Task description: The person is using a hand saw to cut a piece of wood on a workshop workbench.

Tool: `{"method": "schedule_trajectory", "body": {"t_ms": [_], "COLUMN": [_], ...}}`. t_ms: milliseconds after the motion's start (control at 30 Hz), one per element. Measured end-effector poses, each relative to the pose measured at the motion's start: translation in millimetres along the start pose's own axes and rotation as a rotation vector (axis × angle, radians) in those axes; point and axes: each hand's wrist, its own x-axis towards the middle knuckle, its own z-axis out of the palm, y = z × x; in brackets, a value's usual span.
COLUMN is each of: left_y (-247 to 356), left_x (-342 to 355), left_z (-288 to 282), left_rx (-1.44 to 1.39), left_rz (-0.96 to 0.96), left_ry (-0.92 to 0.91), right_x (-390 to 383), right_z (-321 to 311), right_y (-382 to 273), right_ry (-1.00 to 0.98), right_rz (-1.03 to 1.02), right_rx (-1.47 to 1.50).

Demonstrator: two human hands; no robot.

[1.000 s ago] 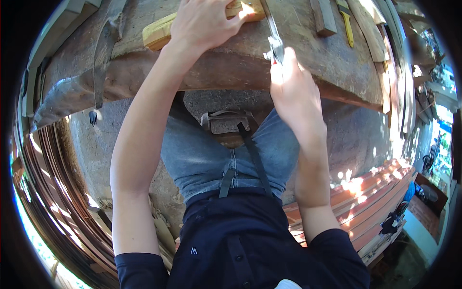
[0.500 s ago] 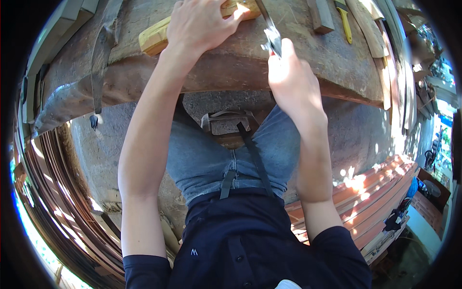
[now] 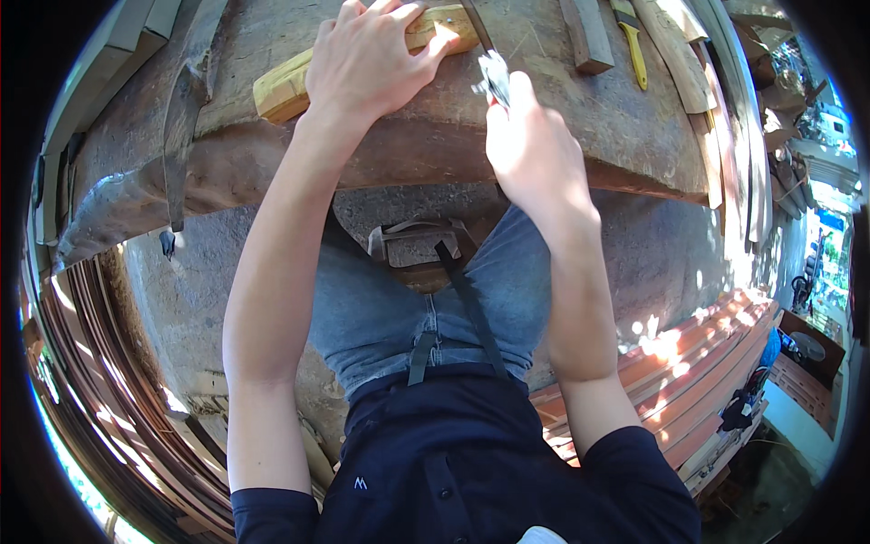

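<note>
A yellowish wooden block (image 3: pixel 283 93) lies slanted on the worn wooden bench (image 3: pixel 408 136) at the far side of the view. My left hand (image 3: pixel 367 68) lies over its middle, fingers curled across the top and thumb out toward its right end, holding it down. In my right hand (image 3: pixel 536 150) is a long, thin metal-bladed tool (image 3: pixel 492 77), gripped at its lower end. Its dark blade points away from me, beside the block's right end. Bright silvery material shows where blade meets grip. The blade's far end is cut off by the frame, so its exact kind is unclear.
A curved, saw-like blade (image 3: pixel 186 113) hangs over the bench edge at left. To the right lie a wooden offcut (image 3: pixel 587 41), a yellow-handled brush (image 3: pixel 632 45) and long boards (image 3: pixel 680 63). Reddish planks (image 3: pixel 671 372) are stacked low right; dark strips (image 3: pixel 109 381) stand left.
The view has shifted slightly, moving the bench items a little left in the picture. My right hand and the bladed tool have moved slightly left; my left hand stays on the block.
</note>
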Motion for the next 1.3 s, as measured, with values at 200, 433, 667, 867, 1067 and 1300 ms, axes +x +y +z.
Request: {"method": "schedule_trajectory", "body": {"t_ms": [200, 433, 667, 867, 1067, 1300], "left_y": [-2.1, -1.6, -4.6, -0.3, -4.1, -1.5], "left_x": [0.6, -4.0, 0.9, 0.8, 1.6, 0.4], "left_z": [0.6, 8.0, 2.6, 3.8, 6.1, 5.3], "left_rx": [-0.014, -0.035, -0.03, -0.024, -0.024, -0.013], "left_rz": [-0.007, 0.0, -0.016, 0.0, 0.002, -0.022], "left_ry": [-0.005, 0.028, -0.038, -0.037, -0.004, -0.021], "right_x": [1.1, -29.2, 8.9, -44.8, 12.1, -47.9], "right_z": [-1.0, -2.9, 4.4, 0.9, -1.9, -2.8], "right_y": [-2.2, 2.7, 1.4, 10.6, -1.7, 7.2], "right_ry": [0.024, -0.029, 0.02, -0.039, -0.01, -0.058], "right_rz": [-0.041, 0.089, -0.035, 0.125, -0.004, 0.112], "right_rx": [0.002, 0.022, 0.024, 0.087, 0.049, 0.045]}}
